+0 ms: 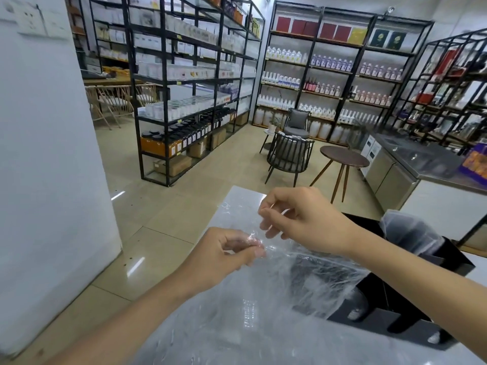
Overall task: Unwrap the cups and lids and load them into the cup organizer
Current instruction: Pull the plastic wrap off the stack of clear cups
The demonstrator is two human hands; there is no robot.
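A clear plastic wrapper (297,275) is stretched in the air over the white counter (237,204). My left hand (226,256) pinches its bunched top edge between thumb and fingers. My right hand (303,217) is just above and to the right, fingers curled and touching the film near the same edge. Behind the film stands the black cup organizer (448,259), with clear cups or lids (411,230) still under plastic sticking out of its top. Whitish cup ends (355,313) show in its lower openings.
The counter's left edge drops to a tiled floor (163,227). A white wall or pillar (47,154) stands at left. Black metal shelves (184,88) with bottles and jars, two chairs, a round table (345,156) and a steel counter (421,159) lie beyond.
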